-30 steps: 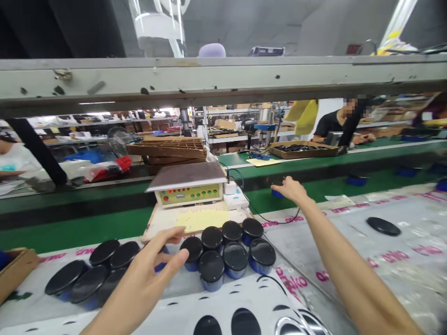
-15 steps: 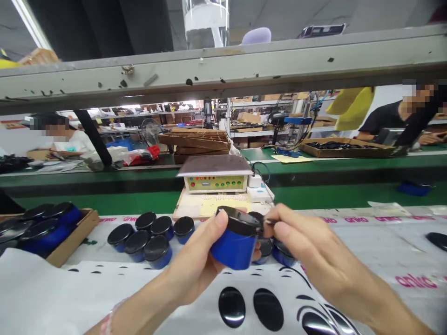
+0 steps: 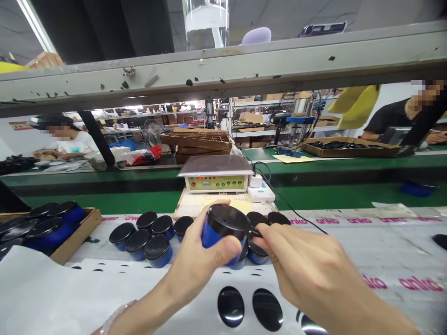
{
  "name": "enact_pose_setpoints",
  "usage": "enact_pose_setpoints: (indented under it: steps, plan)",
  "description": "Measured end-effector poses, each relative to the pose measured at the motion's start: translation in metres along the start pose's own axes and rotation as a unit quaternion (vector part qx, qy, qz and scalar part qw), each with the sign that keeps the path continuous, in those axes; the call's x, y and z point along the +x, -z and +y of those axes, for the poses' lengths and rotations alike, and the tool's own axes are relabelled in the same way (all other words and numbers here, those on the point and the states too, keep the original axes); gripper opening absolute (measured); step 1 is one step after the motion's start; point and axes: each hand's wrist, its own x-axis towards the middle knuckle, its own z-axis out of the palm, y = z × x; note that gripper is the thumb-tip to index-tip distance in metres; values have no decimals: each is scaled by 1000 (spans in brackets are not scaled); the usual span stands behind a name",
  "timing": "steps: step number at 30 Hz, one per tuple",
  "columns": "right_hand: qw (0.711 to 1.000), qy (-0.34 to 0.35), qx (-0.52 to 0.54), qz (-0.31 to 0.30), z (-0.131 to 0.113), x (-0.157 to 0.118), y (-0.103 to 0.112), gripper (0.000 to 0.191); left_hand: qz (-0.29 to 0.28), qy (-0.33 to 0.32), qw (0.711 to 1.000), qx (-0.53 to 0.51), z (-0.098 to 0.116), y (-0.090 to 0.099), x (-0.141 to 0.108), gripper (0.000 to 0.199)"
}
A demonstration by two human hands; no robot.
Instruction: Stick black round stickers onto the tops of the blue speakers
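Note:
My left hand (image 3: 199, 256) is wrapped round a blue jar (image 3: 211, 232) with a glossy black lid, tilted above the table, its thumb across the front. Close to the jar's right side, my right hand (image 3: 307, 260) has its fingers pinched together; whatever they hold is too small or hidden to make out. Several blue jars with black lids (image 3: 157, 249) stand to the left, and more (image 3: 258, 251) are partly hidden behind my hands. Below lies a white sheet with black oval stickers (image 3: 231, 306).
A cardboard tray (image 3: 75, 237) of jars is at the left. Behind stands a control box (image 3: 216, 181) on a board, before a green belt (image 3: 331, 195). A shelf beam (image 3: 223, 70) crosses overhead. Two people sit beyond.
The jar in my left hand has turned and shifted slightly left, with the thumb now on its front. My right hand has moved left and down, its back turned more to view.

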Motion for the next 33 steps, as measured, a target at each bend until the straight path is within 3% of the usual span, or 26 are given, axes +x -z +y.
enact_pose_setpoints:
  steps: [2, 4, 6, 8, 9, 11, 13, 16, 23, 30, 33]
  plan:
    - [999, -11, 46, 2, 1, -1, -3, 11, -10, -38, 996, 76, 4, 0, 0, 62]
    - [988, -46, 142, -38, 6, -1, -9, 11, -3, -92, 977, 191, 9, 1, 0, 62]
    - [966, -84, 231, -83, 12, 0, -15, 13, 31, -184, 917, 352, 12, 1, 0, 68]
    - [950, -105, 279, -92, 17, 1, -23, 14, 70, -281, 826, 484, 14, 1, -1, 75]
    - [946, -108, 293, -87, 18, 2, -26, 14, 83, -322, 788, 518, 15, 1, -1, 75]
    - [942, -103, 310, -78, 19, 2, -32, 14, 90, -397, 753, 517, 15, 0, -1, 64]
    - [943, -94, 311, -69, 17, 2, -35, 13, 82, -449, 749, 480, 15, -1, -2, 50]
    - [953, -73, 292, -38, 14, 2, -35, 11, 71, -475, 745, 464, 15, -2, -4, 46]
    - [958, -58, 280, -24, 10, 0, -37, 13, 56, -449, 750, 483, 17, -1, -8, 52]
    - [957, -64, 280, -32, 13, 0, -38, 11, 56, -428, 758, 489, 17, 3, -6, 46]
    - [961, -29, 272, -41, 16, 0, -34, 9, 59, -404, 793, 452, 19, 8, -8, 51]
